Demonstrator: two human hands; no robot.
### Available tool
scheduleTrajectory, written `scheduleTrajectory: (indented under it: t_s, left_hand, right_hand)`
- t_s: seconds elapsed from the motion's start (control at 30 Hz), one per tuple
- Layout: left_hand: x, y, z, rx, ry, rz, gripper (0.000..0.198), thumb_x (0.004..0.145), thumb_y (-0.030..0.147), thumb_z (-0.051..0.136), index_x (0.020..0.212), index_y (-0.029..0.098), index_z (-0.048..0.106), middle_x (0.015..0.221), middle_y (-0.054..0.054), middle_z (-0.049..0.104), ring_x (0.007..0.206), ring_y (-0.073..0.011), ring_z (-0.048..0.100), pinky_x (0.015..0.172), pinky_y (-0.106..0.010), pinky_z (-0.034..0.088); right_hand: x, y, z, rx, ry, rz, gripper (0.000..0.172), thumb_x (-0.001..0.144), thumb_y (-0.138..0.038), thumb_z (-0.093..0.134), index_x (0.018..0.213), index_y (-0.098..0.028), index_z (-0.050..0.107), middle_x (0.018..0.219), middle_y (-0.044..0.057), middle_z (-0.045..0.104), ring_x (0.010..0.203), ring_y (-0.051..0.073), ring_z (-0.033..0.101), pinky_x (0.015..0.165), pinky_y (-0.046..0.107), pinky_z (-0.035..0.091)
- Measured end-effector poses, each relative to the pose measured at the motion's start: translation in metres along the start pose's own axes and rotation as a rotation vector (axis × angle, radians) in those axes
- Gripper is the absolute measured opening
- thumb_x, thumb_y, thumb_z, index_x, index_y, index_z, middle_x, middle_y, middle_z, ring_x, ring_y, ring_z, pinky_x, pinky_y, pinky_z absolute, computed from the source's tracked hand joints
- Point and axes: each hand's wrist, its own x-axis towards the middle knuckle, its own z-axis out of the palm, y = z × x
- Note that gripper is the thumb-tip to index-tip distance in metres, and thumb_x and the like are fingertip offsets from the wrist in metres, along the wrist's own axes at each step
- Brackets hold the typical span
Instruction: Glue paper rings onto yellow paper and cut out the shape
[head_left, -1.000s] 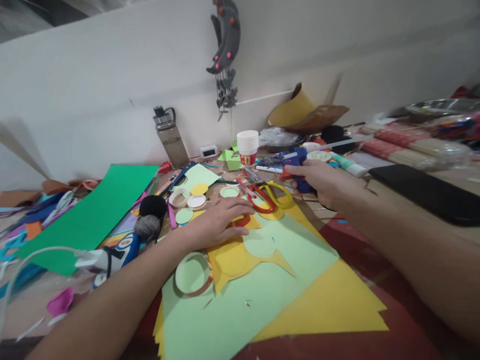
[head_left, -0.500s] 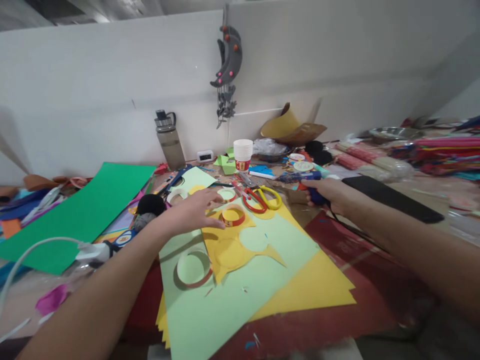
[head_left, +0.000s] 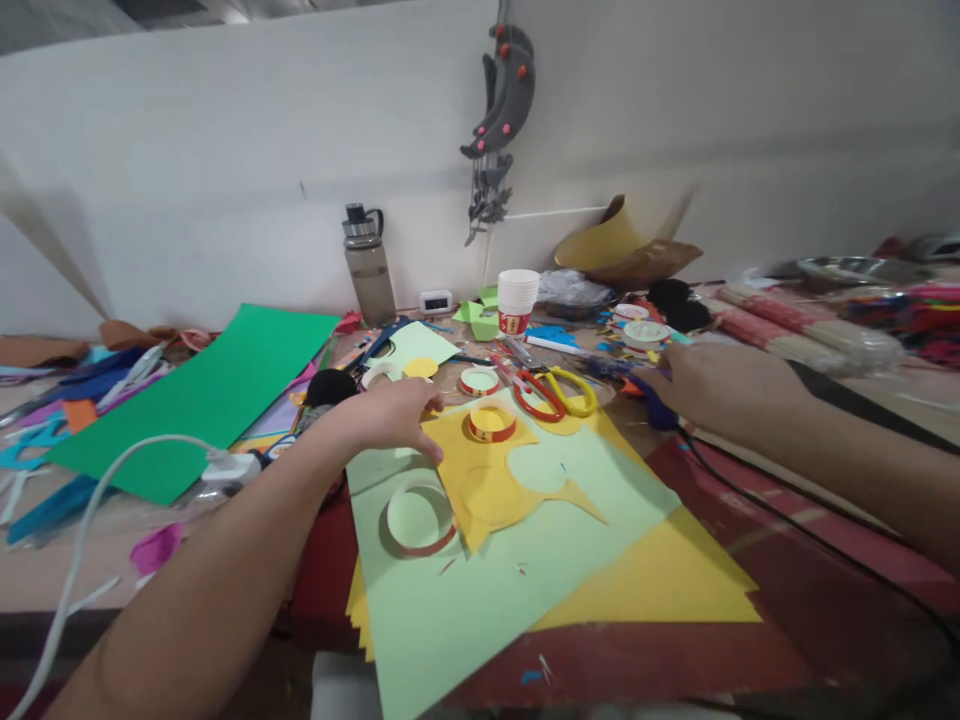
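Your right hand has lowered the glue gun to the tabletop, and you cannot tell its grip. Your left hand, loosely spread, now touches the yellow paper.

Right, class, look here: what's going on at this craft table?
A person works at a cluttered craft table. Their left hand rests its fingertips on the yellow cut paper beside a red-banded paper ring. Their right hand lies over a blue glue gun near the scissors; its hold isn't clear.
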Motion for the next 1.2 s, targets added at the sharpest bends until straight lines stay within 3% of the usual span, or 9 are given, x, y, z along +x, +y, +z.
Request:
scheduleTrajectory:
  t_s: [0.03, 0.1, 0.13, 0.2, 0.27, 0.4, 0.7, 1.2]
  left_hand:
    - [0.0, 0.001, 0.0, 0.012, -0.004, 0.004, 0.063, 0.06, 0.054, 0.075, 0.11, 0.018, 0.06, 0.111, -0.009, 0.065, 0.098, -0.0256, 0.06, 0.077, -0.031, 0.045]
    - [0.0, 0.002, 0.001, 0.043, -0.009, 0.003, 0.064, 0.06, 0.056, 0.074, 0.109, 0.018, 0.061, 0.112, -0.01, 0.064, 0.1, -0.0266, 0.059, 0.078, -0.032, 0.045]
    - [0.0, 0.003, 0.002, 0.058, -0.008, 0.0, 0.064, 0.06, 0.056, 0.074, 0.11, 0.018, 0.061, 0.113, -0.01, 0.063, 0.101, -0.027, 0.059, 0.078, -0.032, 0.045]
    - [0.001, 0.003, 0.005, 0.073, -0.003, 0.001, 0.065, 0.06, 0.056, 0.075, 0.111, 0.019, 0.061, 0.115, -0.01, 0.061, 0.102, -0.0273, 0.058, 0.079, -0.032, 0.045]
    - [0.002, 0.002, 0.007, 0.067, 0.002, 0.008, 0.065, 0.06, 0.055, 0.076, 0.112, 0.019, 0.061, 0.115, -0.01, 0.061, 0.101, -0.027, 0.058, 0.08, -0.033, 0.045]
    - [0.003, 0.002, 0.009, 0.049, 0.029, 0.021, 0.071, 0.059, 0.054, 0.078, 0.118, 0.018, 0.06, 0.113, -0.01, 0.061, 0.099, -0.0267, 0.058, 0.079, -0.032, 0.045]
    - [0.009, 0.001, 0.012, 0.073, 0.008, 0.011, 0.073, 0.058, 0.057, 0.079, 0.118, 0.018, 0.064, 0.112, -0.01, 0.061, 0.1, -0.0277, 0.057, 0.077, -0.032, 0.044]
    - [0.005, 0.013, 0.005, 0.163, -0.021, 0.015, 0.046, 0.066, 0.05, 0.078, 0.096, 0.017, 0.066, 0.1, -0.008, 0.062, 0.088, -0.0233, 0.058, 0.068, -0.03, 0.04]
  right_hand:
    - [-0.005, -0.015, 0.0, -0.121, -0.013, -0.044, 0.029, 0.08, -0.037, 0.066, 0.06, -0.023, 0.05, 0.063, 0.008, 0.057, 0.068, 0.024, 0.058, 0.058, 0.035, 0.038]
    - [-0.015, -0.046, 0.008, -0.102, -0.143, -0.215, 0.018, 0.086, -0.039, 0.057, 0.082, -0.022, 0.062, 0.079, 0.009, 0.065, 0.073, 0.023, 0.059, 0.063, 0.034, 0.042]
    - [-0.019, -0.06, 0.015, -0.048, -0.219, -0.311, 0.023, 0.088, -0.04, 0.054, 0.096, -0.022, 0.065, 0.092, 0.01, 0.067, 0.078, 0.023, 0.061, 0.067, 0.034, 0.045]
    - [-0.025, -0.081, 0.034, 0.011, -0.273, -0.431, 0.048, 0.087, -0.047, 0.055, 0.129, -0.023, 0.057, 0.112, 0.013, 0.064, 0.089, 0.025, 0.062, 0.072, 0.036, 0.048]
    - [-0.026, -0.091, 0.053, 0.006, -0.293, -0.48, 0.059, 0.086, -0.047, 0.057, 0.139, -0.021, 0.05, 0.119, 0.016, 0.061, 0.098, 0.028, 0.062, 0.078, 0.039, 0.049]
    - [-0.02, -0.089, 0.073, 0.037, -0.288, -0.578, 0.043, 0.087, -0.043, 0.058, 0.127, -0.026, 0.06, 0.117, 0.014, 0.063, 0.105, 0.029, 0.061, 0.084, 0.04, 0.049]
    - [-0.015, -0.088, 0.083, 0.046, -0.26, -0.575, 0.025, 0.084, -0.033, 0.063, 0.108, -0.027, 0.068, 0.108, 0.008, 0.069, 0.104, 0.029, 0.061, 0.083, 0.04, 0.048]
    - [-0.015, -0.092, 0.085, 0.142, -0.288, -0.553, 0.027, 0.086, -0.035, 0.061, 0.111, -0.029, 0.068, 0.103, 0.006, 0.069, 0.09, 0.024, 0.064, 0.076, 0.036, 0.05]
